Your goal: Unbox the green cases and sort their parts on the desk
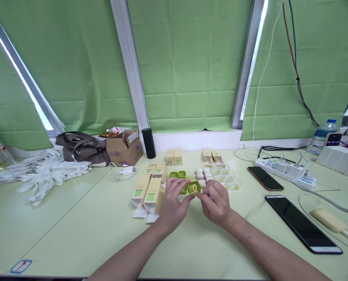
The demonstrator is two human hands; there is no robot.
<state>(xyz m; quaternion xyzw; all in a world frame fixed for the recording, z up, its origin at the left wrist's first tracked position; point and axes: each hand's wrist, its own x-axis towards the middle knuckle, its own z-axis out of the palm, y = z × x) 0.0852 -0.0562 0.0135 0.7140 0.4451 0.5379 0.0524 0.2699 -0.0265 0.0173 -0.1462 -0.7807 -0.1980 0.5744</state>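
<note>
My left hand (pixel 175 201) pinches a small green square container (pixel 190 184) by its left side, thumb below and fingers above. Inside it shows a cream loop-shaped piece (pixel 195 188). My right hand (pixel 216 201) is closed, its fingertips at the lower end of this loop and the container's right edge. Just behind my hands sit several more green containers (pixel 182 173), partly covered by my left fingers. Small cream pieces (pixel 190 177), pale pink blocks (pixel 200 175) and clear plastic cups with yellow spots (pixel 229 175) lie to their right.
Cream boxes with green labels (pixel 152 191) lie left of my hands; more boxes (pixel 174 156) stand behind. White straps (pixel 50 168), a grey bag (pixel 82 148), a cardboard carton (pixel 124 148) and a black cylinder (pixel 149 143) are farther left. Phones (pixel 302 222) and a power strip (pixel 285 171) occupy the right.
</note>
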